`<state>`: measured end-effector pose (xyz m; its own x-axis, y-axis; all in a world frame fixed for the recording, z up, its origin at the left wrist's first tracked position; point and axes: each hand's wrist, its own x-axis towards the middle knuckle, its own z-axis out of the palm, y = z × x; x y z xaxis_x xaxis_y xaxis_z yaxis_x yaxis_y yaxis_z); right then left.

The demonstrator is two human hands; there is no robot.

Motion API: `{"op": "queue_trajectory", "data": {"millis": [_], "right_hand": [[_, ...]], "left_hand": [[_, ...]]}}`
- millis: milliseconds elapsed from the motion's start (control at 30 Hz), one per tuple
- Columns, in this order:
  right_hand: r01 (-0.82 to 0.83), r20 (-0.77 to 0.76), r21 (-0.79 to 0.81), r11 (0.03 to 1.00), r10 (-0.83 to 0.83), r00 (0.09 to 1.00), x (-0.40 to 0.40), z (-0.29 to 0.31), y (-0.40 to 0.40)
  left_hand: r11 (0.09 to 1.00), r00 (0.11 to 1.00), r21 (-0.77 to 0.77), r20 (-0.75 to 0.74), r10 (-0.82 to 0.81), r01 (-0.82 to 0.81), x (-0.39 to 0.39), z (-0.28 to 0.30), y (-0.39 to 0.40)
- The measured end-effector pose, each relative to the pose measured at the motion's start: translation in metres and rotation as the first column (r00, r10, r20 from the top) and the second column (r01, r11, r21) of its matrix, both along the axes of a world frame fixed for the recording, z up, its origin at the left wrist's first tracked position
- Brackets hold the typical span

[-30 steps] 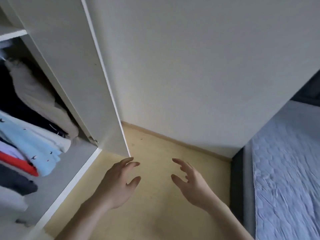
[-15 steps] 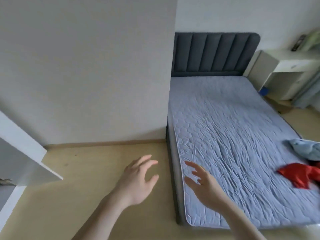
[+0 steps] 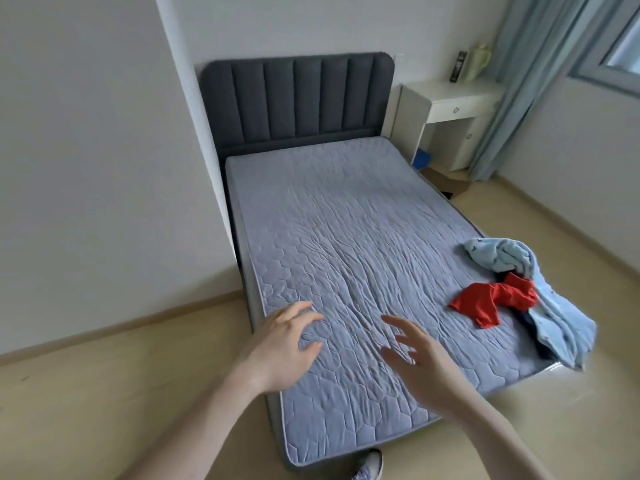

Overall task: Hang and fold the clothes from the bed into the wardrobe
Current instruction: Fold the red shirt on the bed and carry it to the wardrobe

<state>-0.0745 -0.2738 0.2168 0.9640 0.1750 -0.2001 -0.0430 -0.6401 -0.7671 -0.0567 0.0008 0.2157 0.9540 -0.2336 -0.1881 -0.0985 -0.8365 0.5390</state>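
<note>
viewed from above, both hands hover empty over the near end of the bed (image 3: 346,216): the left hand (image 3: 280,344) has its fingers spread and lightly bent above the near left edge of the quilted mattress cover, and the right hand (image 3: 420,358) has its fingers splayed apart and blurred, gripping nothing. the clothes yet to be put away lie in a loose heap at the bed's near right corner, well apart from either hand: a red garment (image 3: 491,301) crumpled on the cover, and touching it a light blue printed garment (image 3: 554,317) (part of it droops over the mattress edge toward the floor). something dark shows beneath the blue cloth, too hidden to name. beyond the headboard (image 3: 298,102) stands a white bedside desk (image 3: 450,116) beside a pale curtain (image 3: 526,81); a shoe (image 3: 372,465) shows at the bottom edge. the wardrobe is out of view.

likely risks: the overhanging blue garment may slide off the corner if the red one is tugged free, since the two overlap. a reach across the bed may catch only one layer, dragging the heap. grabbing both together would leave a tangle that must be sorted before hanging or folding.
</note>
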Motion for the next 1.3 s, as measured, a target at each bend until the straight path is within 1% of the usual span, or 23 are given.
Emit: {"op": "queue_trajectory", "data": {"millis": [133, 200, 367, 533, 633, 700, 833, 933, 1033, 1133, 1200, 1300], "right_hand": [[0.010, -0.006, -0.016, 1.000, -0.010, 1.000, 0.053, -0.008, -0.061], [0.008, -0.009, -0.029, 1.000, -0.009, 1.000, 0.076, -0.012, -0.080], [0.006, -0.087, -0.036, 0.999, -0.009, 0.996, 0.140, -0.024, -0.144], [0.089, -0.121, -0.085, 0.992, -0.099, 0.988, 0.192, -0.029, -0.226], [0.126, -0.135, -0.087, 0.988, -0.137, 0.981, 0.214, -0.037, -0.271], [0.147, -0.146, -0.061, 0.987, -0.155, 0.977, 0.236, -0.045, -0.298], [0.139, -0.177, -0.046, 0.989, -0.145, 0.973, 0.269, -0.065, -0.339], [0.091, -0.228, -0.053, 0.994, -0.101, 0.969, 0.298, -0.087, -0.381], [0.022, -0.266, -0.035, 0.999, -0.031, 0.964, 0.332, -0.115, -0.428], [-0.046, -0.317, -0.051, 0.998, 0.027, 0.948, 0.367, -0.141, -0.484], [-0.094, -0.347, -0.075, 0.993, 0.062, 0.936, 0.386, -0.158, -0.520], [-0.145, -0.381, -0.112, 0.983, 0.092, 0.920, 0.411, -0.184, -0.561]], "left_hand": [[0.999, 0.999, 0.008, -0.016, -0.035, 0.035, 0.048, -0.009, -0.056], [1.000, 0.998, 0.003, -0.054, -0.022, 0.022, 0.067, -0.016, -0.070], [1.000, 0.993, 0.030, -0.120, 0.009, -0.005, 0.131, -0.038, -0.123], [0.998, 0.986, 0.035, -0.162, -0.041, 0.047, 0.201, -0.041, -0.195], [0.996, 0.987, 0.026, -0.143, -0.076, 0.080, 0.236, -0.037, -0.241], [0.995, 0.987, 0.035, -0.135, -0.085, 0.091, 0.260, -0.039, -0.269], [0.998, 0.984, 0.043, -0.177, -0.035, 0.043, 0.287, -0.057, -0.312], [0.999, 0.981, 0.045, -0.196, 0.018, -0.009, 0.299, -0.078, -0.352], [0.993, 0.972, 0.058, -0.206, 0.109, -0.100, 0.313, -0.102, -0.396], [0.975, 0.937, 0.085, -0.270, 0.221, -0.206, 0.321, -0.127, -0.449], [0.964, 0.917, 0.081, -0.298, 0.267, -0.254, 0.326, -0.142, -0.486], [0.955, 0.895, 0.067, -0.335, 0.294, -0.289, 0.342, -0.161, -0.534]]}}
